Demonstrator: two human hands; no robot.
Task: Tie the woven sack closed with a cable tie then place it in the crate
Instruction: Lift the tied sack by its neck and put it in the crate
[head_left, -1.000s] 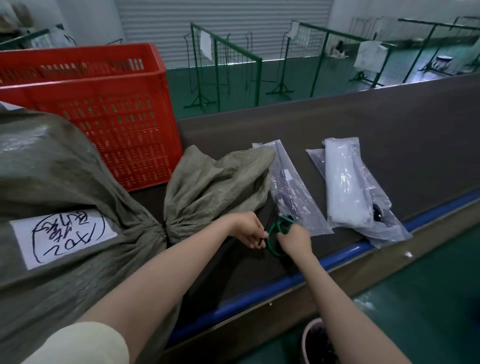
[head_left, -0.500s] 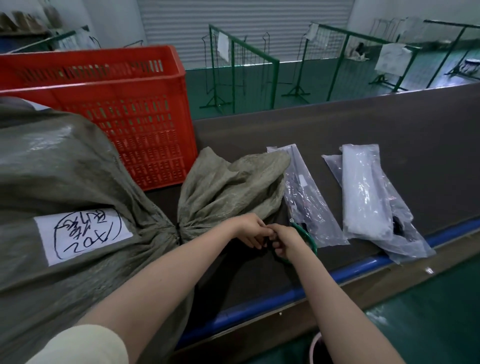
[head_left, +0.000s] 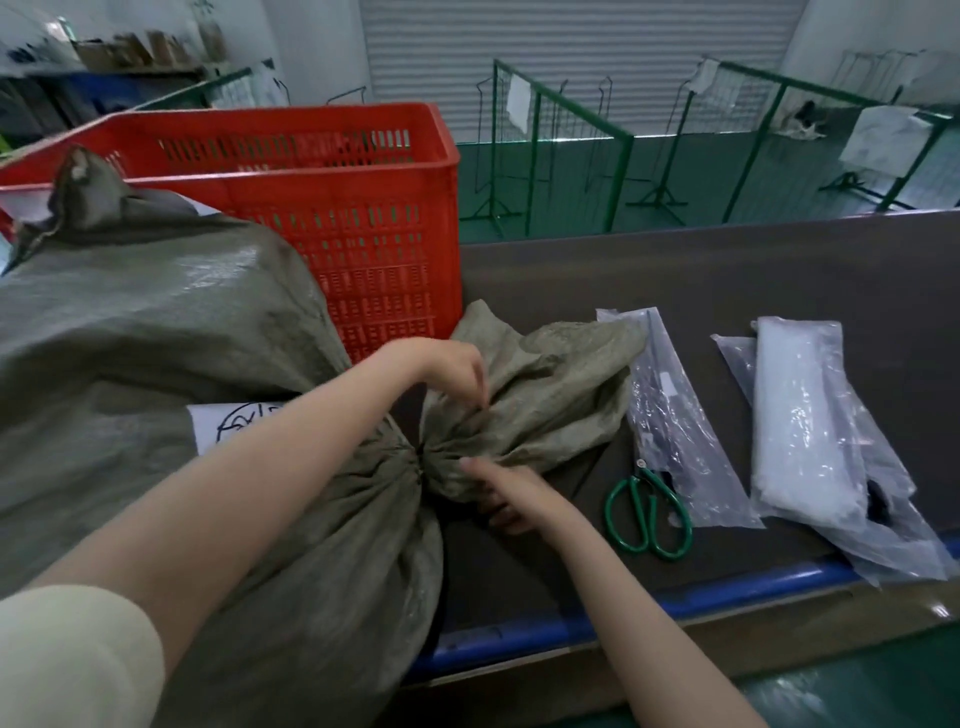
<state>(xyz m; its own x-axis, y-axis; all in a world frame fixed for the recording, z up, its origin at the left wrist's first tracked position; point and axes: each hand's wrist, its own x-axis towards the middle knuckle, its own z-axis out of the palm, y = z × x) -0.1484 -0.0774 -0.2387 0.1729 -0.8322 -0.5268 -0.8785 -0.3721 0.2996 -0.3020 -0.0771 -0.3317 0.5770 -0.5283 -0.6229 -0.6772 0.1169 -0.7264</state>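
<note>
Woven sack (head_left: 156, 338) lies on table (head_left: 779, 270) beside red crate (head_left: 311, 171), neck cinched. Left hand (head_left: 452, 366) pinches gathered flap; right hand (head_left: 506, 493) half-curled beneath it. Tie apparently done; scissors (head_left: 647, 512) lie free. Next: two-handed lift into crate.

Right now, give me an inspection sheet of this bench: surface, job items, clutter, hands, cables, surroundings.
Surface: dark bench top with a blue front rail.
Job's things: woven sack lying on its side, neck gathered at a cinch; no tie can be made out there. Red crate stands behind it.
Clutter: green-handled scissors lying free; two clear plastic packets.
Hands: left hand pinching the sack's loose mouth; right hand against its underside.
Cables: nothing seen.
Surroundings: green floor, green wire racks, shut roller door.
</note>
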